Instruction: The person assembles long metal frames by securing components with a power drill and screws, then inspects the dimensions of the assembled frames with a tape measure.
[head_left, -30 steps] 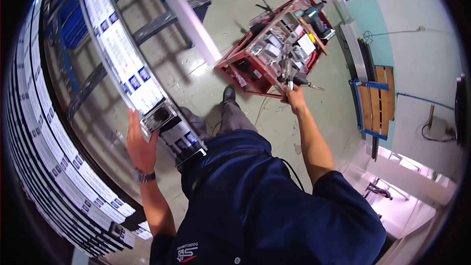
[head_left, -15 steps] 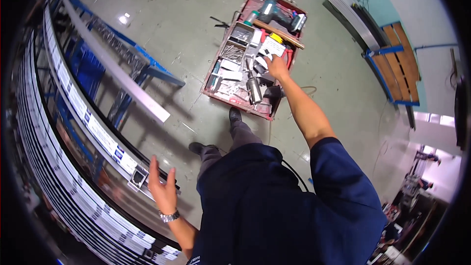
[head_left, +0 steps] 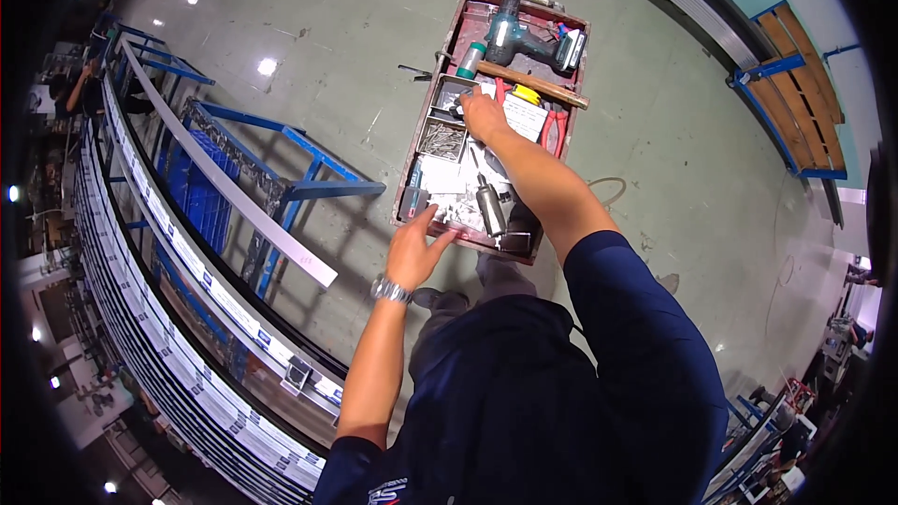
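A red tool tray (head_left: 458, 28) lies on the floor in front of me. Inside its left side my right hand (head_left: 484, 116) reaches over a small metal bin (head_left: 455, 84), fingers bent down and closed; a dark bit shows at the fingertips, too small to name. My left hand (head_left: 414, 251), fingers apart and holding nothing, is at the tray's near left edge. Between the hands lie a bin of screws (head_left: 441, 140), white pieces (head_left: 440, 176) and a silver air tool (head_left: 489, 206). Farther back are a cordless drill (head_left: 510, 33), a hammer's wooden handle (head_left: 538, 84) and red-handled pliers (head_left: 554, 131).
To my left, long wrapped metal profiles (head_left: 178, 271) run along blue stands (head_left: 309, 189), one pale bar (head_left: 253, 220) jutting toward me. More profiles (head_left: 673, 5) and a wooden-slatted blue rack (head_left: 790, 84) stand at the far right. A thin hose (head_left: 613, 189) loops beside the tray.
My right hand has moved left within the tray, from the white pieces to the small metal bin. My left hand has come from beside the profiles to the tray's near edge.
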{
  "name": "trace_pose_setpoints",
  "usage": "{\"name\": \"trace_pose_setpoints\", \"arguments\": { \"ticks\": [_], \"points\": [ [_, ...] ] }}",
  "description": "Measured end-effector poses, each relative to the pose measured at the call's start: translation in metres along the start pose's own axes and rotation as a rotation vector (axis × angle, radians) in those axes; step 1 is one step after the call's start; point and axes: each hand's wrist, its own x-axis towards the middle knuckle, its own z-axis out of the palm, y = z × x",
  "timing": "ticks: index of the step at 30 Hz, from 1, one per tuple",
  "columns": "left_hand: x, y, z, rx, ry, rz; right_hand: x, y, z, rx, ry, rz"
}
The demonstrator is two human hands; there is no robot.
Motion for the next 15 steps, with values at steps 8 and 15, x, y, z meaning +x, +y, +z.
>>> {"name": "trace_pose_setpoints", "arguments": {
  "ticks": [8, 15],
  "points": [
    [0.145, -0.017, 0.049, 0.21, -0.073, -0.046, -0.05, 0.058, 0.024, 0.304, 0.057, 0.065],
    [0.232, -0.11, 0.086, 0.92, 0.005, 0.195, -0.241, 0.037, 0.01, 0.17, 0.159, -0.049]
  ]
}}
